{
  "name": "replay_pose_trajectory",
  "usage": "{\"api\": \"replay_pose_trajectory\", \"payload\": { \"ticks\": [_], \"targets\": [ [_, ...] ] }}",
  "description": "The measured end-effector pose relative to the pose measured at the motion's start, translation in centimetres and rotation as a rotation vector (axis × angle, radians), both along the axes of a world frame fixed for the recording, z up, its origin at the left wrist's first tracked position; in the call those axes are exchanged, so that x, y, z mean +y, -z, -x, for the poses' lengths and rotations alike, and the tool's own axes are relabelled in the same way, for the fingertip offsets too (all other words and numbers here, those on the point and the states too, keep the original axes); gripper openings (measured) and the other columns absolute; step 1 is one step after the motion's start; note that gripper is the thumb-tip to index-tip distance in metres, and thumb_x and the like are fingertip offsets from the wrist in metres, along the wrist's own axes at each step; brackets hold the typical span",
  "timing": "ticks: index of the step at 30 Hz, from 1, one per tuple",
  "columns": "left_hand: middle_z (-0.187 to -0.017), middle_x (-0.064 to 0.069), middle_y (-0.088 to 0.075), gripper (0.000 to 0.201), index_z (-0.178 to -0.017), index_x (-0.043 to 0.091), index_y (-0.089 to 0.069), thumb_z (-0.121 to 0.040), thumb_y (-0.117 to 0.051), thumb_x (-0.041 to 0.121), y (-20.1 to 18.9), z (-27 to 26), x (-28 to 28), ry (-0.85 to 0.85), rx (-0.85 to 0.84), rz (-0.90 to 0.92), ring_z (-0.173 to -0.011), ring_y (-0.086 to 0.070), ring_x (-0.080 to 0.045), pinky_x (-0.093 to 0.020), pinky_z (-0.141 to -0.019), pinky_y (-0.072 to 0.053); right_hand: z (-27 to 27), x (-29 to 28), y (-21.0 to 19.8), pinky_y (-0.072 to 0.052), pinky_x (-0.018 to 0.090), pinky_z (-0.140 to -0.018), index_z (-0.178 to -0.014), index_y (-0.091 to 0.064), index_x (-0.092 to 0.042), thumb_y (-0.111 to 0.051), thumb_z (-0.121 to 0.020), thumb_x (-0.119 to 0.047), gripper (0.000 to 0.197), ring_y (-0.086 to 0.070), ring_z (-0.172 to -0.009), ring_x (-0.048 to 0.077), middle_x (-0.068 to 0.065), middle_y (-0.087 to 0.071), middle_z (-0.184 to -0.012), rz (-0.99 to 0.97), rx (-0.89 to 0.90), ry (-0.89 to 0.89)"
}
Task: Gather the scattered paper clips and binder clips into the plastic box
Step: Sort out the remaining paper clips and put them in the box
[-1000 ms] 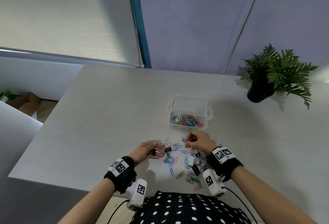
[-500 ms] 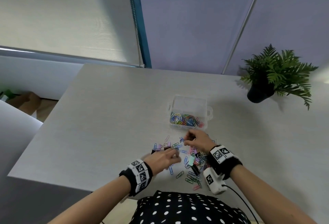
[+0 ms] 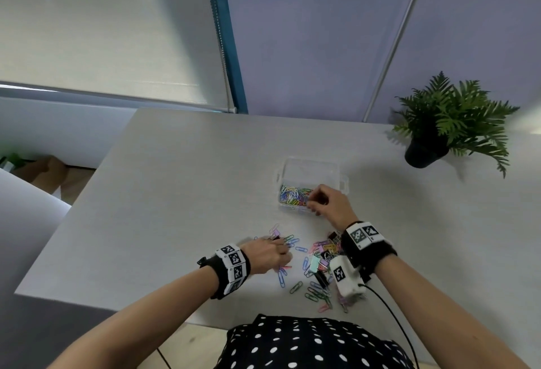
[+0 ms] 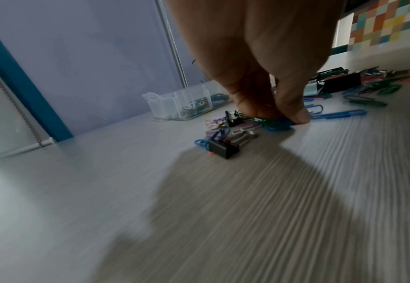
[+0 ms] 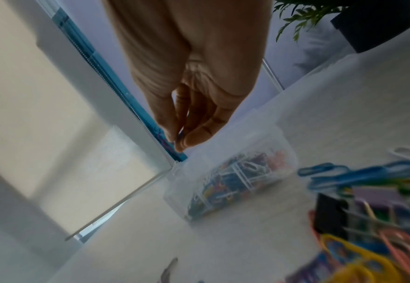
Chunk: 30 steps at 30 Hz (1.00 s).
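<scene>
Shifted over plastic box point(image 3: 310, 167), right grip point(image 3: 330, 204), left grip point(image 3: 267, 256) pinching paper clips point(image 4: 277, 122)

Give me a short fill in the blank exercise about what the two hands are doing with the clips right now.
1. The ____ hand hovers over the plastic box.
2. On the table, the left hand pinches ____ clips.
3. The plant stands in a ____ pot.
Missing words: right, paper, black.
</scene>
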<state>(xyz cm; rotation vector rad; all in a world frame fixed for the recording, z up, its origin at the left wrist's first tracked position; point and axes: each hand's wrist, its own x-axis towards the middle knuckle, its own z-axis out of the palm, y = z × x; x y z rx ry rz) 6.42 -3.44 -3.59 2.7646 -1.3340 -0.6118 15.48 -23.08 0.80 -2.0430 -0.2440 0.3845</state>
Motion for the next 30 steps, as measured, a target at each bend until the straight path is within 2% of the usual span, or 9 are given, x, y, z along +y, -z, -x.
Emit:
{"api": "replay_pose_trajectory", "payload": {
  "ticks": [4, 8, 10, 13, 16, 20, 23, 25, 30],
  "targets": [
    [-0.110, -0.015, -0.059, 0.027, -0.109, 0.005, -0.050, -0.083, -0.057, 0.006, 0.0, 0.4, 0.3, 0.035, -0.032, -0.036, -0.107, -0.053, -0.032, -0.047, -0.087, -0.051, -1.7, 0.2, -0.7, -0.051, 0.023, -0.067, -0.088, -0.061, -0.003, -0.062, -0.083, -0.003, 0.006, -0.060, -0.071, 0.019, 0.017, -0.067, -0.086, -0.008, -0.080, 0.110],
    [-0.107, -0.013, -0.058, 0.027, -0.108, 0.008, -0.047, -0.084, -0.058, 0.010, -0.2, 1.0, 0.2, 0.055, -0.094, -0.037, -0.104, -0.054, -0.029, -0.044, -0.075, -0.056, -2.1, 0.3, -0.5, -0.053, 0.035, -0.083, -0.095, -0.063, 0.000, -0.055, -0.085, 0.001, 0.013, -0.064, -0.085, 0.027, 0.017, -0.069, -0.094, 0.248, -0.146, -0.037],
    [-0.113, -0.013, -0.056, 0.025, -0.114, 0.008, -0.045, -0.090, -0.050, 0.014, -0.2, 1.3, 0.2, 0.017, -0.095, -0.015, -0.107, -0.052, -0.028, -0.044, -0.076, -0.055, -1.4, 0.8, -0.5, -0.052, 0.041, -0.082, -0.092, -0.063, -0.002, -0.051, -0.086, 0.001, 0.014, -0.063, -0.084, 0.028, 0.015, -0.069, -0.091, 0.330, -0.259, -0.126],
    [-0.110, -0.011, -0.058, 0.028, -0.112, 0.010, -0.049, -0.093, -0.035, 0.026, -0.8, 1.6, 0.7, -0.105, -0.002, 0.193, -0.104, -0.053, -0.028, -0.041, -0.086, -0.051, 0.7, 1.9, 0.0, -0.048, 0.036, -0.083, -0.093, -0.062, -0.004, -0.052, -0.086, -0.001, 0.013, -0.061, -0.091, 0.027, 0.014, -0.066, -0.098, 0.411, -0.287, -0.401],
    [-0.094, -0.011, -0.062, 0.018, -0.097, 0.008, -0.059, -0.090, -0.050, 0.022, -1.7, 1.1, 2.0, -0.389, 0.145, 0.415, -0.085, -0.057, -0.023, -0.019, -0.079, -0.043, 2.4, 2.4, 2.0, -0.045, 0.035, -0.086, -0.108, -0.056, -0.008, -0.059, -0.085, -0.011, 0.023, -0.055, -0.101, 0.024, 0.009, -0.056, -0.114, 0.599, -0.176, -0.586],
    [-0.077, -0.002, -0.062, 0.009, -0.088, 0.007, -0.061, -0.085, -0.062, 0.016, -3.2, -0.8, 3.5, -0.685, 0.181, 0.513, -0.068, -0.056, -0.012, -0.013, -0.064, -0.041, 4.1, 3.4, 4.2, -0.045, 0.039, -0.078, -0.111, -0.048, -0.010, -0.069, -0.077, -0.019, 0.040, -0.046, -0.102, 0.022, 0.007, -0.046, -0.113, 0.607, -0.144, -0.524],
    [-0.070, 0.004, -0.061, 0.006, -0.083, 0.015, -0.058, -0.086, -0.062, 0.016, -4.2, -2.8, 3.6, -0.816, 0.248, 0.590, -0.057, -0.057, -0.001, -0.006, -0.061, -0.045, 5.1, 4.2, 4.6, -0.039, 0.035, -0.068, -0.099, -0.049, -0.010, -0.061, -0.080, -0.009, 0.023, -0.042, -0.087, 0.015, 0.005, -0.044, -0.099, 0.570, -0.164, -0.479],
    [-0.072, 0.000, -0.064, 0.008, -0.082, 0.018, -0.055, -0.087, -0.061, 0.015, -4.7, -4.4, 3.2, -0.850, 0.282, 0.627, -0.058, -0.061, -0.005, -0.016, -0.065, -0.053, 5.4, 4.3, 4.6, -0.036, 0.033, -0.068, -0.092, -0.051, -0.007, -0.055, -0.082, -0.004, 0.011, -0.041, -0.075, 0.014, 0.005, -0.043, -0.091, 0.563, -0.143, -0.469],
    [-0.080, -0.014, -0.069, 0.004, -0.085, 0.004, -0.060, -0.087, -0.059, 0.008, -5.8, -8.7, 1.0, -0.918, 0.156, 0.599, -0.057, -0.058, -0.009, -0.015, -0.064, -0.049, 5.6, 4.1, 4.3, -0.036, 0.034, -0.072, -0.096, -0.053, -0.003, -0.057, -0.082, -0.004, 0.014, -0.049, -0.094, 0.028, 0.012, -0.053, -0.101, 0.638, -0.161, -0.502]
  ]
}}
